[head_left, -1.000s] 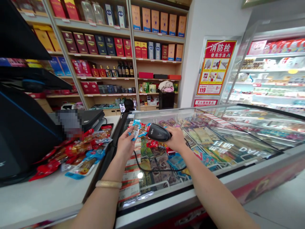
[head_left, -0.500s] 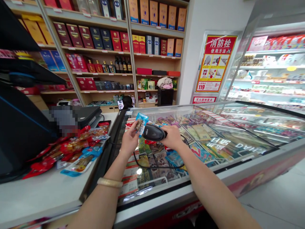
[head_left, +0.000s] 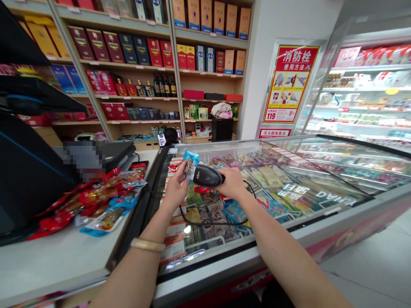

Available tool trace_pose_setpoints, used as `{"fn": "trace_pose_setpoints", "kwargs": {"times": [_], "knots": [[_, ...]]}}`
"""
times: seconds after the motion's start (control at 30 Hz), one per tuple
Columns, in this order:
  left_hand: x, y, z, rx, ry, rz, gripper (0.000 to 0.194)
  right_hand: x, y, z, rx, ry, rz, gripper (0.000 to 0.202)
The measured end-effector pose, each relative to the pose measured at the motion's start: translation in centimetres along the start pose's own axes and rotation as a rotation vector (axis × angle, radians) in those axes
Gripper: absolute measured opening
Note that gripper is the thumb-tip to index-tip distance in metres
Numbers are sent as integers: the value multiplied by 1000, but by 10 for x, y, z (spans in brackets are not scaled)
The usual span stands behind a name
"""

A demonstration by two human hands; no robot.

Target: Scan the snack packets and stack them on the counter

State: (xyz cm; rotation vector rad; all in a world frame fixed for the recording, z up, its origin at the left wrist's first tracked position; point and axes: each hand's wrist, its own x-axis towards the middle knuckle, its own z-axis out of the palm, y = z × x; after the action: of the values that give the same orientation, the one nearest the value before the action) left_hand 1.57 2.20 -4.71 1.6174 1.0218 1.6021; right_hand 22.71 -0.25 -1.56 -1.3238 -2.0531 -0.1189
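Note:
My left hand point(head_left: 176, 187) pinches a small blue snack packet point(head_left: 191, 161) with a clear window and brown contents. In my right hand point(head_left: 233, 183) is a black barcode scanner point(head_left: 205, 176), its handle wrapped by my fingers. The scanner's head points left and sits right beside the packet; whether they touch I cannot tell. A black cable point(head_left: 205, 223) loops from the scanner over the glass top of a chest freezer point(head_left: 239, 246). Both hands are above that glass. On the counter to the left lies a pile of red and blue snack packets point(head_left: 99, 199).
The white counter point(head_left: 64, 265) carries a dark monitor stand point(head_left: 28, 179) at the left. Shelves point(head_left: 135, 68) of boxes and bottles line the back wall. Behind the freezer, a person's head point(head_left: 171, 136) shows near a phone. A lit fridge point(head_left: 369, 94) stands at the right.
The view has shifted slightly. The packet is a little more upright against the scanner's head; both hands keep their hold.

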Motion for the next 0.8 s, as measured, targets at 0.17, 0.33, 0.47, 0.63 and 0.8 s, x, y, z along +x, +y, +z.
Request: {"fn": "trace_pose_setpoints", "kwargs": {"times": [0.17, 0.33, 0.47, 0.63, 0.8], "knots": [[0, -1, 0, 6, -13, 19, 69, 0, 0, 0, 5, -5, 15, 23], [1, -3, -1, 4, -19, 22, 69, 1, -1, -2, -10, -26, 35, 22], [2, -6, -1, -11, -7, 14, 70, 1, -2, -3, -10, -29, 37, 23], [0, 0, 0, -52, 30, -37, 69, 1, 1, 0, -16, -19, 52, 21], [12, 9, -15, -183, 363, -58, 69, 0, 6, 4, -12, -3, 24, 20]]}}
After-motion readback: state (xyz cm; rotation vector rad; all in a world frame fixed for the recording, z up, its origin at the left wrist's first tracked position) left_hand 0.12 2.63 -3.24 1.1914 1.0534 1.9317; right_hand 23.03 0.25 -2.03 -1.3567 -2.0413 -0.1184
